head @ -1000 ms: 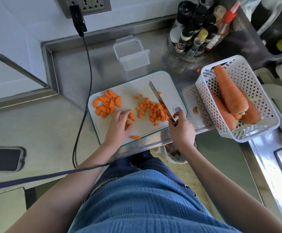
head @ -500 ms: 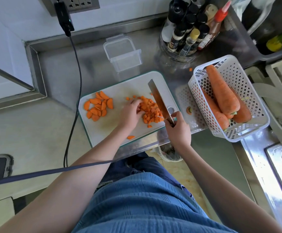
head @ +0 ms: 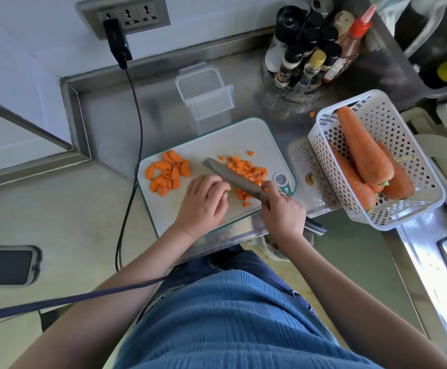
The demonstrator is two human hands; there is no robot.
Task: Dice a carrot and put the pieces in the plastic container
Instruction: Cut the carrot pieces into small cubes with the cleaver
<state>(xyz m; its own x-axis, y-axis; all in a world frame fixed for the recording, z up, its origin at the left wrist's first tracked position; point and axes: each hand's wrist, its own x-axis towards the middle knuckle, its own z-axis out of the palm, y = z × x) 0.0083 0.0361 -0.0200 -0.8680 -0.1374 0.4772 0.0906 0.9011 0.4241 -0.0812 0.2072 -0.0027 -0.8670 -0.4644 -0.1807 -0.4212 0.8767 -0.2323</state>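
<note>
Steel worktop (head: 142, 113), centre: knife (head: 233, 178), gripped by right hand (head: 283, 211), now lies flat against dice (head: 246, 169); left hand (head: 203, 203), fingers curled and empty, has shifted alongside, container (head: 203, 89) unfilled.

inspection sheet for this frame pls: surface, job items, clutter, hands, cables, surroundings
Surface: steel counter, with a white cutting board on it.
Job's things: diced carrot right of the knife; thicker carrot slices at the board's left; plastic container behind the board, no carrot seen inside.
Clutter: carrot end and a stray piece off the board; phone at left.
Hands: left hand on the board beside the blade; right hand grips the knife.
Cables: black cable from the wall socket runs past the board's left edge.
Surroundings: white basket of whole carrots, bottle rack.
</note>
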